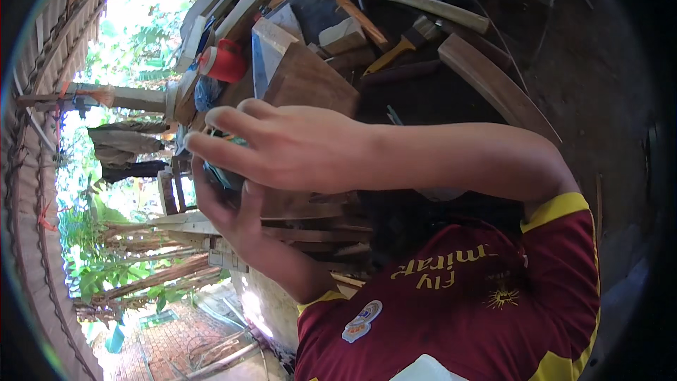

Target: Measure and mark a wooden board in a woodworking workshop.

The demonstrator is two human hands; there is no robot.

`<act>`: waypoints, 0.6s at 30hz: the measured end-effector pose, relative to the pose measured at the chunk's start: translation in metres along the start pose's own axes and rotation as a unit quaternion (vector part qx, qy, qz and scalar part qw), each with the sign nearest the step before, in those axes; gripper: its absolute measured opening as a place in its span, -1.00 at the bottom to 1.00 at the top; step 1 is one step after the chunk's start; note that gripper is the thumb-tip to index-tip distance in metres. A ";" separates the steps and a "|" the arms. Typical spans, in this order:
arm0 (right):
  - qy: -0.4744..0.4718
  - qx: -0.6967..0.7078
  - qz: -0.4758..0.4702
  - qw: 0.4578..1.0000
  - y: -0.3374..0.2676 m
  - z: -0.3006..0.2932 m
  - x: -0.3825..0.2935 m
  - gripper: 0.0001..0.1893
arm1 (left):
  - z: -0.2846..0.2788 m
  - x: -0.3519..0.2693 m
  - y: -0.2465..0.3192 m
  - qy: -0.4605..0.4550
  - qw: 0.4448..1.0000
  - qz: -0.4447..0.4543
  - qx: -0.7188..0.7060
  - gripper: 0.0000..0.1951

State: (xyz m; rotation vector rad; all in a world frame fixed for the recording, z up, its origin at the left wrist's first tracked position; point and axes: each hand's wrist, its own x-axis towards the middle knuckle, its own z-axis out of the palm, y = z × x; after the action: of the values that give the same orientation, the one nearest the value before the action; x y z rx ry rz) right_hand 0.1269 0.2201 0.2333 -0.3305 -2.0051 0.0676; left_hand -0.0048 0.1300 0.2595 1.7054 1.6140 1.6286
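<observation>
My right hand (296, 148) is raised close to the camera, palm turned away, fingers apart and reaching to the left of the view. Behind and below it, my left hand (232, 217) has its thumb and a finger spread, its palm partly covered by the right hand. A dark and teal patch shows between the hands; I cannot tell whether it is a held thing or background. Beyond the right hand lies a broad brown wooden board (317, 82). A paintbrush (402, 45) with a yellow handle and a hammer (431, 8) lie farther up among wood pieces.
A red jug (225, 61) stands near the upper left. Wood blocks (342, 36) and an orange-brown wooden strip (358, 18) lie around the dark work surface. A long curved timber (486, 82) is beyond my right forearm. Clothes (124, 143) hang at the left.
</observation>
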 end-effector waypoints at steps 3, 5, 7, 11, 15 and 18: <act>-0.002 0.001 -0.002 1.000 0.008 0.010 0.010 -0.27 | -0.004 0.009 -0.004 0.010 0.998 -0.042 -0.048 -0.03; -0.003 -0.001 -0.043 0.999 0.013 0.008 0.015 -0.31 | -0.017 0.014 -0.009 0.014 0.994 -0.055 -0.092 0.01; 0.008 0.014 -0.071 0.997 0.019 0.004 0.014 -0.32 | -0.024 0.026 -0.009 -0.017 0.993 -0.082 -0.084 0.02; -0.057 0.069 -0.047 0.995 0.031 0.002 0.012 -0.35 | -0.032 0.045 -0.009 -0.086 0.994 -0.058 -0.029 -0.04; -0.108 0.048 -0.050 0.992 0.052 -0.043 0.004 -0.31 | -0.024 0.053 -0.010 -0.056 0.996 -0.051 -0.051 -0.09; -0.136 -0.014 0.015 0.991 0.102 -0.109 -0.020 -0.34 | -0.022 0.054 -0.013 -0.038 0.997 -0.055 -0.050 -0.04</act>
State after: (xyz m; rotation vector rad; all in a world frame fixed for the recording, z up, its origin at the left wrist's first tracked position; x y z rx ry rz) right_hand 0.2525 0.3018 0.2452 -0.3871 -2.2724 0.1090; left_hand -0.0433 0.1683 0.2838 1.5816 1.5349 1.5463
